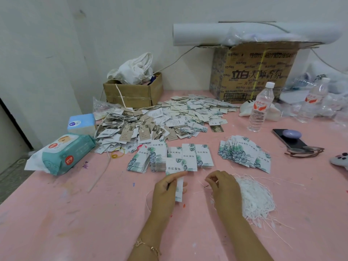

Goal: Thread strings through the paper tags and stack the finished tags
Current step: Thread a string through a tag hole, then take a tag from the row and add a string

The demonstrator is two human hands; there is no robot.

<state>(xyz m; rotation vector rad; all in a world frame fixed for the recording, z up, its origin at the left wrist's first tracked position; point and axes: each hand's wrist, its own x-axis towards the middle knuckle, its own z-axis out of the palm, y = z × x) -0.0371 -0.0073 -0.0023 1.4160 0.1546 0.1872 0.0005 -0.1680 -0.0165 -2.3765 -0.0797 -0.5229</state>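
— Left hand (pixel 165 189), item one?
— One paper tag (pixel 179 191) is gripped in it, over the pink table (pixel 75 213).
— Right hand (pixel 224 187)?
— A thin string (pixel 201 184) is pinched at its fingertips, beside the string bundle (pixel 254 198). Hands are held apart; stacked tags (pixel 188 157) are laid just beyond.

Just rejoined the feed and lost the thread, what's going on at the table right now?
A person is partway through stringing tags on the pink table. The left hand grips a leaf-printed paper tag upright, while the right hand pinches a white string beside the loose string pile. String and tag are apart. Neat tag stacks lie just ahead of the hands, and a big heap of tags sits farther back.
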